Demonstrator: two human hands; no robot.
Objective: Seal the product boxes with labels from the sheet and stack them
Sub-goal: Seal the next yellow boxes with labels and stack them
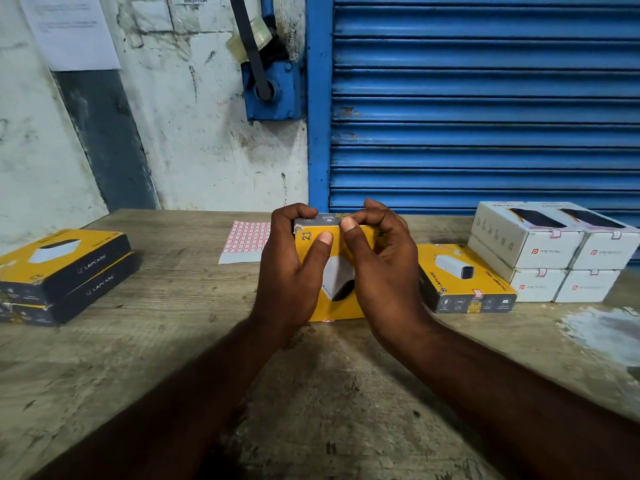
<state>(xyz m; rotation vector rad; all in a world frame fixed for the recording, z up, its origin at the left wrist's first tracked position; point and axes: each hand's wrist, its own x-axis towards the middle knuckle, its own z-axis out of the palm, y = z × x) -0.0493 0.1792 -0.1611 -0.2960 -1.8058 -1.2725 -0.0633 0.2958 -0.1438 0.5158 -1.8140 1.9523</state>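
A yellow product box [334, 261] is tilted up in the middle of the table, its grey end flap facing away. My left hand [291, 271] grips its left side, thumb flat on the yellow face. My right hand [381, 268] holds the right side, its thumb pressing at the top edge by the flap. Behind the box lies the label sheet [244, 242], white with rows of small red-bordered labels. Whether a label sits under my right thumb is hidden.
Two yellow and black boxes [65, 271] are stacked at the left. Another yellow box [464, 277] lies flat to the right, with a red label on its edge. Several white boxes [550, 251] are stacked at far right. A blue shutter [485, 98] stands behind the wooden table [311, 393].
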